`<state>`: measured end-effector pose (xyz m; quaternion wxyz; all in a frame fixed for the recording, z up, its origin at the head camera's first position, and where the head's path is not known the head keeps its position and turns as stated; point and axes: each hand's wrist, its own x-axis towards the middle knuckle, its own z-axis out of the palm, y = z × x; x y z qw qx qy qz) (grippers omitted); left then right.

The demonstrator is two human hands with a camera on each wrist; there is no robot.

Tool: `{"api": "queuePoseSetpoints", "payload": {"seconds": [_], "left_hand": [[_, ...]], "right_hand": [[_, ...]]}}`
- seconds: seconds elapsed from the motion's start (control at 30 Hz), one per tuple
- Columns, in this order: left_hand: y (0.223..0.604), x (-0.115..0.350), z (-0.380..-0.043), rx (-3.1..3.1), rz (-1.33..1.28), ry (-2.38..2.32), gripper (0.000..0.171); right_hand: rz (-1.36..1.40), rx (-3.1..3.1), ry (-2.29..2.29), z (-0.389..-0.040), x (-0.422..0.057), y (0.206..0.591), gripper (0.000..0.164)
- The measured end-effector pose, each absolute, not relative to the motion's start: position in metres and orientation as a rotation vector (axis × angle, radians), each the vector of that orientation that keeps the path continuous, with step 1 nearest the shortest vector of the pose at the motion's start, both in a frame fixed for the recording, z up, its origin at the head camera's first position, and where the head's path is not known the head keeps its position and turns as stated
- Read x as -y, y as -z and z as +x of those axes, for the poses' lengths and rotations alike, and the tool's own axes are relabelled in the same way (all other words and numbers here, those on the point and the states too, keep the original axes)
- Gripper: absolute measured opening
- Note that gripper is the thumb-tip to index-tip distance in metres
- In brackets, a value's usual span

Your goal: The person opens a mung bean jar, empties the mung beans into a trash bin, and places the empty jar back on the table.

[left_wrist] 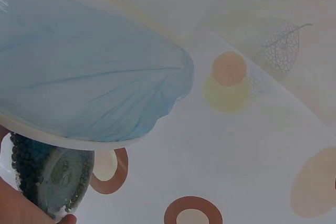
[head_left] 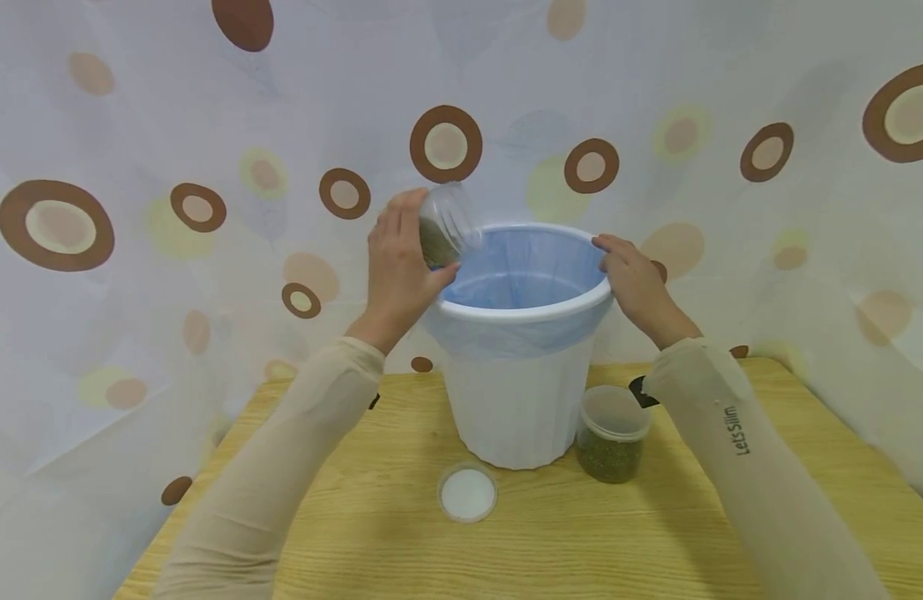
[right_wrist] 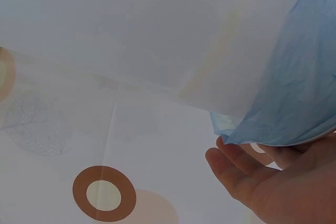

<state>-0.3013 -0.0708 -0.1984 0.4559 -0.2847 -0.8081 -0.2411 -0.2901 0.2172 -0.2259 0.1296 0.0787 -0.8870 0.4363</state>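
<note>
In the head view my left hand point(head_left: 397, 262) grips a clear plastic jar point(head_left: 448, 218), thumb below and fingers above. The jar tilts over the left rim of a white waste bin point(head_left: 517, 400), its mouth toward the bin. Small dark green granules lie inside; the left wrist view shows the jar point(left_wrist: 65, 179) partly hidden behind the rim. A blue bag point(head_left: 551, 258) lines the bin and folds over its outside. My right hand point(head_left: 641, 287) rests on the right rim, its fingers point(right_wrist: 236, 169) fairly straight in the right wrist view.
On the wooden table point(head_left: 371, 533), a tub point(head_left: 611, 433) with green contents stands right of the bin. A round white lid point(head_left: 467, 493) lies in front of the bin. Behind hangs a pale sheet point(head_left: 461, 75) patterned with brown circles.
</note>
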Motion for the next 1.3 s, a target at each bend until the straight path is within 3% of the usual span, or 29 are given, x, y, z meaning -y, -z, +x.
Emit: {"api": "queuePoseSetpoints", "payload": {"seconds": [1.3], "left_hand": [[0.193, 0.059, -0.319, 2.198, -0.68, 0.294, 0.087]], "right_hand": [[0.251, 2.571, -1.277, -0.29, -0.218, 0.226, 0.056]]}}
